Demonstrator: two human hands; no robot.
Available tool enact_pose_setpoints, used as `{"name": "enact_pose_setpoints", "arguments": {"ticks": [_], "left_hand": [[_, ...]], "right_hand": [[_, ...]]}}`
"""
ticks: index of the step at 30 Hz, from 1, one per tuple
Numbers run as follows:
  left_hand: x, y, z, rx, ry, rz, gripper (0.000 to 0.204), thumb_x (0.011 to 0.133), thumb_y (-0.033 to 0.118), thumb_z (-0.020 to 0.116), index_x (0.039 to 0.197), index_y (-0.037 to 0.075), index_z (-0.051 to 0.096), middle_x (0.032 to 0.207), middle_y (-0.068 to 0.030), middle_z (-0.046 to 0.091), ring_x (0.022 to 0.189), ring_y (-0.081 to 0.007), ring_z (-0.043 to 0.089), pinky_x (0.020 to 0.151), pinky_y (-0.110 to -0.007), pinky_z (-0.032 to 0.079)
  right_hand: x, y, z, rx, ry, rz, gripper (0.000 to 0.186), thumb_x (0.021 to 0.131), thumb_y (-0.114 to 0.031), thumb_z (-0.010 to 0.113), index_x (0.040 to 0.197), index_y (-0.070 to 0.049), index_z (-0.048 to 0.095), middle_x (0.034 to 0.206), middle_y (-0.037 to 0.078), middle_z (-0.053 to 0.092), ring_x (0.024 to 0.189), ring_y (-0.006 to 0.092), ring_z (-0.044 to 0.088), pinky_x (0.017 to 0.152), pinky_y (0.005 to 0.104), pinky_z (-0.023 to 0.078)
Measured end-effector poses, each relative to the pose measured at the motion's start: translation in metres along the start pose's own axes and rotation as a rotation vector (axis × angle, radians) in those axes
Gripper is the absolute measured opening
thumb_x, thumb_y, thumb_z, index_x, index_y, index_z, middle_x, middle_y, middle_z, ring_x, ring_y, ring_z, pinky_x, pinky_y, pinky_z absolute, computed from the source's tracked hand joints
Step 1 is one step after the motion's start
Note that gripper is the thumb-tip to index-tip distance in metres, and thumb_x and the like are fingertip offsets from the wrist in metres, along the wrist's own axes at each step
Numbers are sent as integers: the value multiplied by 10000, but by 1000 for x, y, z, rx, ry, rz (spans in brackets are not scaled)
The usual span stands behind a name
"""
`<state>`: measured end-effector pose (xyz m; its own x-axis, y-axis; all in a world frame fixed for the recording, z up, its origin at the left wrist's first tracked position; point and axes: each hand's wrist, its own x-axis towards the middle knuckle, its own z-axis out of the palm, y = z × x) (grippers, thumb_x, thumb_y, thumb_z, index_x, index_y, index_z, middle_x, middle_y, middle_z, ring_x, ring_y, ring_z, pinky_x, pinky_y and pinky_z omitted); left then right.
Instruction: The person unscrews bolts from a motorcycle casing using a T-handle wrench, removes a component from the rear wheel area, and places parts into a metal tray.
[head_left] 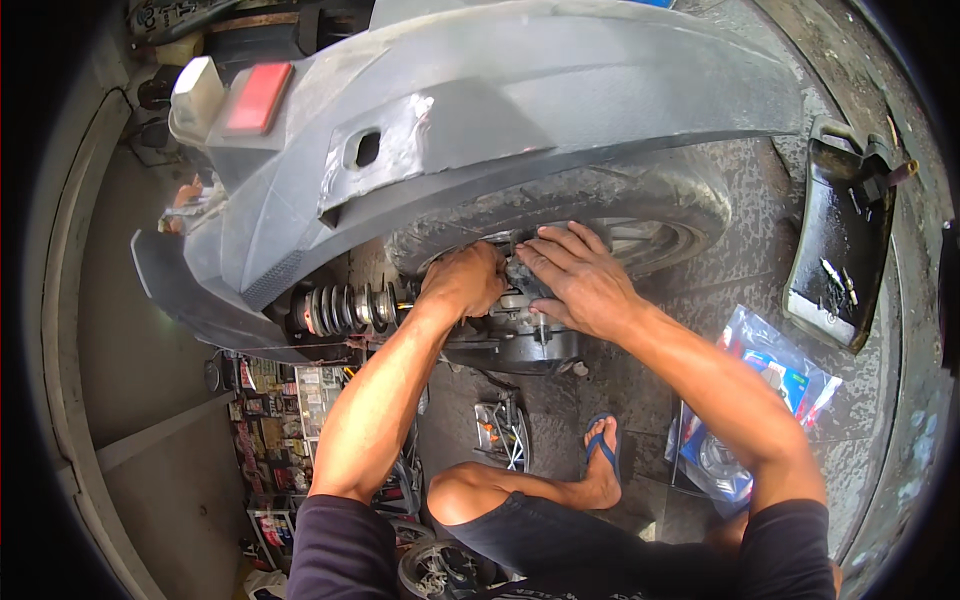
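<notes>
A scooter's rear wheel [680,195] lies under a grey body panel. My left hand [466,280] is closed beside the hub, its fingers curled inward. What they hold is hidden behind the hand. Reaching in from the right, my right hand [585,280] has its fingers and thumb around a dark, dirty metal part [519,278] at the hub. Below both hands sits a rounded grey metal housing [515,352]. A coil-spring shock absorber [345,309] is to the left of my left wrist.
The grey body panel [480,75] with a red reflector [258,98] arches over the wheel. A black mudguard-like piece [838,240] lies at right. Clear plastic packaging [735,400] is near my right forearm. A small tray with tools [500,435] lies by my sandalled foot [602,465].
</notes>
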<state>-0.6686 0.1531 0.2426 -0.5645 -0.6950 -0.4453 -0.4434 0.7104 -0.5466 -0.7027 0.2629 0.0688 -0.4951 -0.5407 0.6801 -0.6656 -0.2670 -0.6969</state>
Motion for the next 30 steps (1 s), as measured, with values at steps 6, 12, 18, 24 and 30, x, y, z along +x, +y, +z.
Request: {"name": "enact_pose_setpoints", "arguments": {"ticks": [6,12,18,24,30], "left_hand": [[13,-3,-1,-32,-82,43,172,781,128,660,897,7,696,855,-228,690,887,-328,688,779,-408,517],[12,-14,-2,-51,-91,136,174,810,136,639,920,20,709,848,-197,695,825,-333,673,773,-393,503],[1,-30,-11,-16,-149,496,247,840,114,593,1045,47,714,830,-179,701,795,-294,673,749,-383,509],[1,-21,-16,-17,-300,470,297,834,82,566,1090,61,714,818,-159,714,742,-205,668,711,-352,514],[-1,-27,-18,155,-230,599,234,796,100,582,955,1,722,764,-164,705,725,-235,686,669,-372,515]], "right_hand": [[2,-9,-6,-29,-58,38,696,781,-269,737,1374,-21,472,1341,117,529,1322,288,413,1124,460,297],[-1,-2,-34,-47,-88,147,446,823,-177,669,1227,-3,598,1205,139,608,1168,320,525,1014,438,401],[-19,12,-62,1,-105,308,355,812,-180,674,1102,24,649,1044,219,666,1028,391,615,924,462,481],[-29,9,-82,39,-18,551,333,839,-185,649,1095,27,668,1029,272,662,1004,405,641,901,439,500],[-38,-40,-103,-11,119,615,369,862,-226,652,1114,44,659,1035,253,679,1005,341,671,894,392,505]]}}
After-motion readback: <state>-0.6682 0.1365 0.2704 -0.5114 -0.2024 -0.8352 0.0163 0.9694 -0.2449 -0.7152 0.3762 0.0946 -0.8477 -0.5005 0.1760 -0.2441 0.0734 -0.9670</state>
